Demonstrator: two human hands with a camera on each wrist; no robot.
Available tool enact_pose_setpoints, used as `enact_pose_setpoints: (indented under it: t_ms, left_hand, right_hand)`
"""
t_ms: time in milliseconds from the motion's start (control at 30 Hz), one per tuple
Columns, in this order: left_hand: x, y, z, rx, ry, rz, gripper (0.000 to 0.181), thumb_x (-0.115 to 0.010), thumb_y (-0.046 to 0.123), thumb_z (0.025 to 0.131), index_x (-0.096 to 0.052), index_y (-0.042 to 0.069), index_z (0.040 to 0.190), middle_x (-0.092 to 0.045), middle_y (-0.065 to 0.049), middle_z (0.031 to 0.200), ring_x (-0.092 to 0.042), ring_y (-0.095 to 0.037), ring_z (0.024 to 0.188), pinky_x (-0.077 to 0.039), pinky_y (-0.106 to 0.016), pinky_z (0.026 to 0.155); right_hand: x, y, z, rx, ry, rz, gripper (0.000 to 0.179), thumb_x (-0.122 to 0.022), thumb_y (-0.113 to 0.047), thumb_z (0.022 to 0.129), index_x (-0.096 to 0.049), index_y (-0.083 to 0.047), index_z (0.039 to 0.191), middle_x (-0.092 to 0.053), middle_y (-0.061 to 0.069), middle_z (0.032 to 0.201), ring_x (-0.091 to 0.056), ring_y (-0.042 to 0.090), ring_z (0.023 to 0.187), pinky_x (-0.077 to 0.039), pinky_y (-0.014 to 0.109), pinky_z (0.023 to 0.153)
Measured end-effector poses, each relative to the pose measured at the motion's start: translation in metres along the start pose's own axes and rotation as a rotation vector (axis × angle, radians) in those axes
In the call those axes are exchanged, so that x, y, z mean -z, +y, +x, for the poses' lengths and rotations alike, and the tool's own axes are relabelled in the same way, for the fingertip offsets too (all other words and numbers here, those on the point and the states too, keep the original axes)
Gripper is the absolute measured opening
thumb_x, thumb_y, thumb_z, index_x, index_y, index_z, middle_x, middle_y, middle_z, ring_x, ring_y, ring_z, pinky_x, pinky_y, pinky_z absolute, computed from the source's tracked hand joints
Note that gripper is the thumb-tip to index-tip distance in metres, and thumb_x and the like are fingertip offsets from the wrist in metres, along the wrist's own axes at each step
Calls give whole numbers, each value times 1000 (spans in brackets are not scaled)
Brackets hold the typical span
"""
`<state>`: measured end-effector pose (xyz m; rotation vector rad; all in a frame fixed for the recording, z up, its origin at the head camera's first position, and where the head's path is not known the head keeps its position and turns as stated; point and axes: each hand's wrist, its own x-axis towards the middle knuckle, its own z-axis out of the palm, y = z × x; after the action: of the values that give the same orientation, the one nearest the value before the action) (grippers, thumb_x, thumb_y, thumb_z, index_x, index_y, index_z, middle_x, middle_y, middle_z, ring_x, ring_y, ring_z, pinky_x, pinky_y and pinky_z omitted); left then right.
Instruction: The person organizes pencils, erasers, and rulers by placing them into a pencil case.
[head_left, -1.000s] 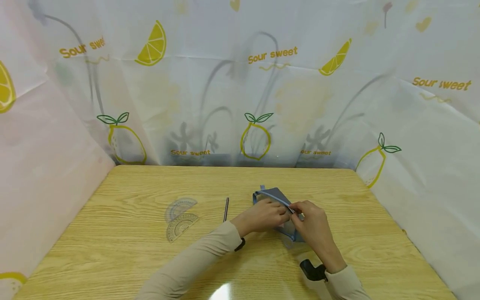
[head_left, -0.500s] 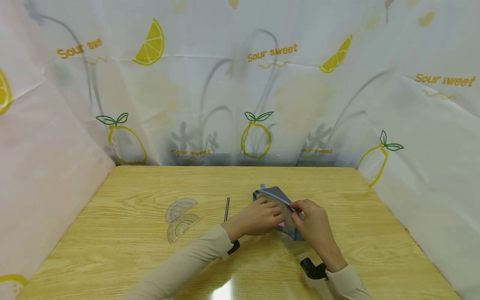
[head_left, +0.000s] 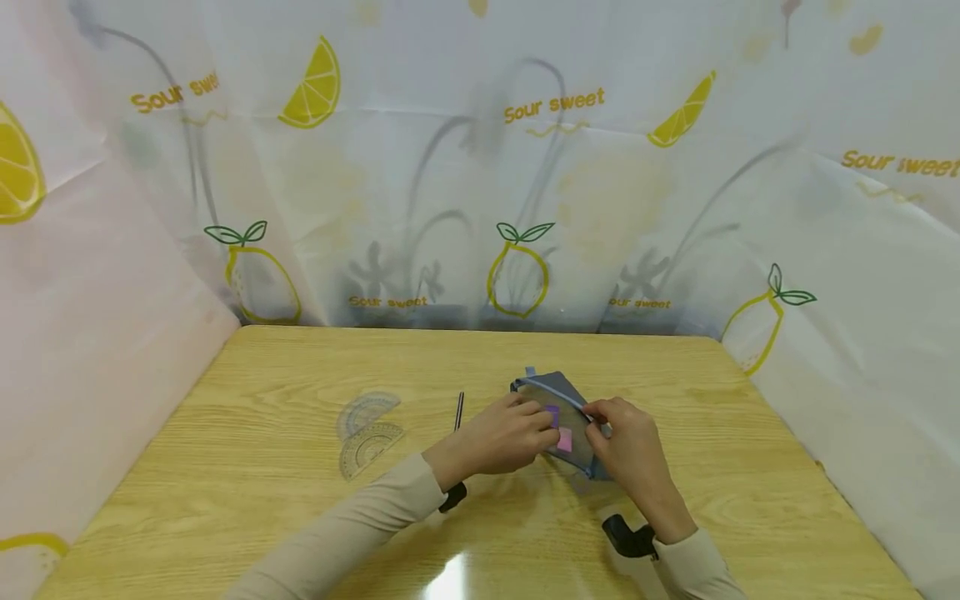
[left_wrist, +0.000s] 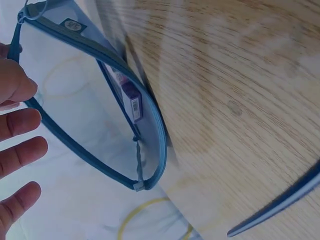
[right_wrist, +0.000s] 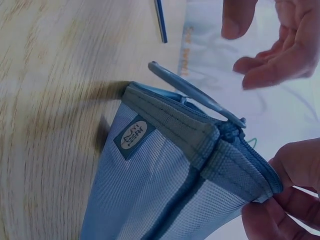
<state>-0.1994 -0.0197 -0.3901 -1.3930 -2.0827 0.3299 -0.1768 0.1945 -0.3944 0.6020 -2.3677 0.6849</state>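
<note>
A blue mesh zip pencil case (head_left: 573, 392) stands with its mouth unzipped. My right hand (head_left: 633, 442) pinches its rim; the right wrist view shows thumb and fingers on the rim (right_wrist: 260, 175). My left hand (head_left: 502, 433) is by the mouth, fingers loosely bent; in the right wrist view this left hand (right_wrist: 285, 50) holds nothing and is apart from the rim. Inside the case, a small purple-and-white block like an eraser (left_wrist: 132, 102) shows in the left wrist view. Purple (head_left: 552, 414) and pink (head_left: 565, 440) patches show there in the head view.
Two clear protractors, one farther (head_left: 367, 412) and one nearer (head_left: 371, 450), lie overlapping on the wooden table (head_left: 225, 483). A thin dark pen or pencil (head_left: 459, 411) lies left of the case. A lemon-printed sheet (head_left: 450, 208) hangs behind.
My left hand has drawn back leftward from the case's mouth, and the pink and purple patches have come into sight. The right hand keeps its pinch on the rim.
</note>
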Motion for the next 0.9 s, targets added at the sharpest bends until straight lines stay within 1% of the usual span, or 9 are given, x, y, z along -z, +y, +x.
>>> enact_pose_setpoints:
  t_ms: [100, 167, 233, 333, 433, 600, 767, 900]
  left_hand:
    - [4, -2, -5, 11, 12, 21, 4, -63, 26, 95, -65, 23, 97, -60, 8, 94, -55, -10, 82, -48, -30, 80]
    - [7, -2, -10, 17, 10, 30, 7, -63, 26, 94, -66, 24, 100, -61, 9, 98, -55, -10, 83, -47, -30, 79]
    - [9, -3, -15, 21, 2, 32, 10, -64, 27, 94, -66, 24, 103, -62, 8, 102, -56, -10, 86, -47, -31, 80]
    - [12, -4, -20, 28, 0, 32, 8, -62, 25, 95, -66, 24, 102, -63, 8, 104, -56, -10, 88, -47, -31, 82]
    - [16, -6, -23, 43, 20, 35, 7, -63, 23, 94, -66, 23, 100, -63, 7, 103, -57, -11, 88, -47, -32, 82]
    - [22, -11, -26, 64, 52, 36, 11, -64, 21, 92, -66, 22, 103, -63, 6, 102, -58, -11, 88, -47, -32, 82]
    - [25, -17, -29, 80, 64, -4, 14, -61, 19, 92, -65, 19, 105, -60, 3, 99, -58, -14, 87, -48, -33, 82]
    - [27, -22, -35, 84, 81, -63, 16, -63, 19, 90, -64, 18, 106, -57, 1, 97, -55, -16, 85, -48, -32, 80]
  right_hand:
    - [0, 1, 0, -1, 2, 1, 20, -72, 13, 71, -73, 0, 86, -67, 9, 79, -64, 20, 68, -44, 25, 49]
    - [1, 1, 0, -3, 7, 1, 21, -72, 14, 71, -73, -1, 86, -67, 9, 79, -64, 20, 69, -46, 26, 50]
    - [1, 2, -1, -1, 8, -2, 21, -72, 14, 71, -73, -1, 86, -67, 9, 80, -64, 20, 70, -47, 27, 51]
    - [1, 2, -1, 4, 11, -6, 21, -71, 14, 71, -73, -1, 86, -67, 9, 80, -65, 20, 70, -48, 28, 51]
    - [1, 3, -2, 5, 9, -5, 21, -71, 14, 72, -73, -1, 86, -67, 8, 80, -65, 20, 70, -47, 27, 51]
    - [2, 2, -2, 4, 14, 9, 22, -71, 15, 71, -73, 0, 87, -67, 9, 80, -64, 20, 70, -43, 25, 49]
    - [1, 3, -3, 14, 29, -1, 23, -71, 16, 70, -73, -1, 85, -67, 8, 79, -64, 19, 69, -47, 27, 51]
    - [1, 4, -4, 11, 25, -13, 22, -71, 15, 71, -73, -2, 85, -67, 8, 79, -64, 18, 68, -49, 29, 53]
